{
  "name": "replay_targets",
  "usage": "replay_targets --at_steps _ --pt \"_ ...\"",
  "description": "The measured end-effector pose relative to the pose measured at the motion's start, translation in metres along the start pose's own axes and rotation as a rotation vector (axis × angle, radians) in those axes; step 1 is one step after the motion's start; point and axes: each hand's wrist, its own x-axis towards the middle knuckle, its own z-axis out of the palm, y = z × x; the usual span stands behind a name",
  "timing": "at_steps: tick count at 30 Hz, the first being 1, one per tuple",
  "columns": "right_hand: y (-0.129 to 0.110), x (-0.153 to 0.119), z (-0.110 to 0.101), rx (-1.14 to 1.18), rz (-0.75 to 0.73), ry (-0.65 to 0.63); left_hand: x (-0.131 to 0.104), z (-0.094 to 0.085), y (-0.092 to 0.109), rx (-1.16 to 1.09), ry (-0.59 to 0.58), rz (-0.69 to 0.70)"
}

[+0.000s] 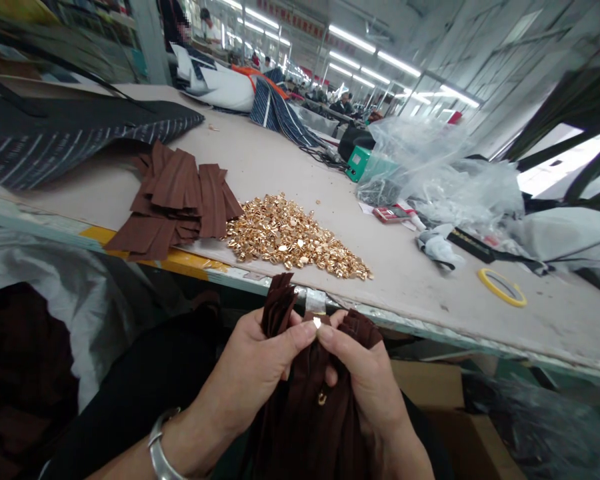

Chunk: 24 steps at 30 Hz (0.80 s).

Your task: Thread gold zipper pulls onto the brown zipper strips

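Both thumbs meet at a small gold zipper slider (317,323) at the top of a brown zipper tape (313,363). My left hand (260,363) is closed, with a folded bunch of brown zipper tapes (279,307) between its fingers. Closed from the other side, my right hand (363,367) pinches at the slider, and more brown tapes (361,328) stick out past its fingers. Lower on the hanging tapes a second gold piece (322,399) shows. Just beyond my hands, a heap of gold sliders (295,237) lies at the table's edge.
A stack of brown zipper tapes (173,200) lies left of the heap on the table (480,327). To the right are clear plastic bags (445,173), a green box (359,163) and a yellow tape roll (501,287). Dark striped material (80,137) sits at left; a cardboard box (430,385) stands below.
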Motion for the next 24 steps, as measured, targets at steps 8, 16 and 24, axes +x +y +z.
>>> replay_targets --at_steps 8,16,24 --pt "-0.029 0.002 0.000 -0.452 -0.152 -0.040 -0.002 0.001 -0.004 0.068 0.020 0.043" --pt "-0.038 0.007 0.019 -1.115 -0.513 0.237 0.001 0.006 -0.006 -0.086 0.020 -0.054" --pt "-0.064 0.036 0.025 -1.073 -0.583 0.321 0.010 0.011 0.000 -0.176 0.052 -0.121"
